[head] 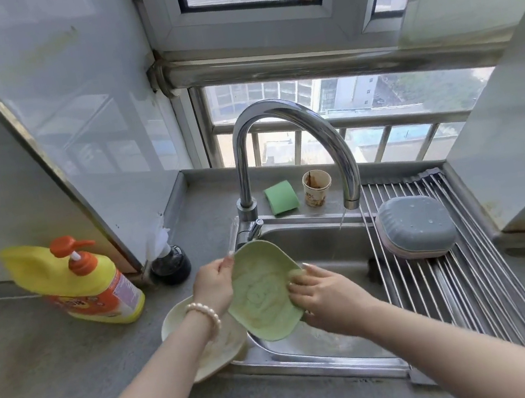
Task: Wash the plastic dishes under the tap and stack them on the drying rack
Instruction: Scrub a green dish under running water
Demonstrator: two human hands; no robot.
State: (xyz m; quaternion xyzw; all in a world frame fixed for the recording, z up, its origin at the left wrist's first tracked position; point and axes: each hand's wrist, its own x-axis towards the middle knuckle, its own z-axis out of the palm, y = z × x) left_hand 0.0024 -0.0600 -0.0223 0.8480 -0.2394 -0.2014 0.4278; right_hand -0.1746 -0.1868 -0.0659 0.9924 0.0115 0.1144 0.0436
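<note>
Sink point(324, 244) and drying rack point(440, 273) dominate; rack lies to the right, already carrying one grey dish point(415, 225). Green dish point(263, 296) sits tilted over the basin, between my hands, left of the tap point(351, 198) spout. Left hand point(213, 285) pinches its upper-left rim; right hand point(325, 292) presses curled fingers onto its right edge, nearer the rack. Cream dish point(217, 352) waits on the counter, partly hidden under my left forearm. I cannot tell whether the right hand holds a sponge.
</note>
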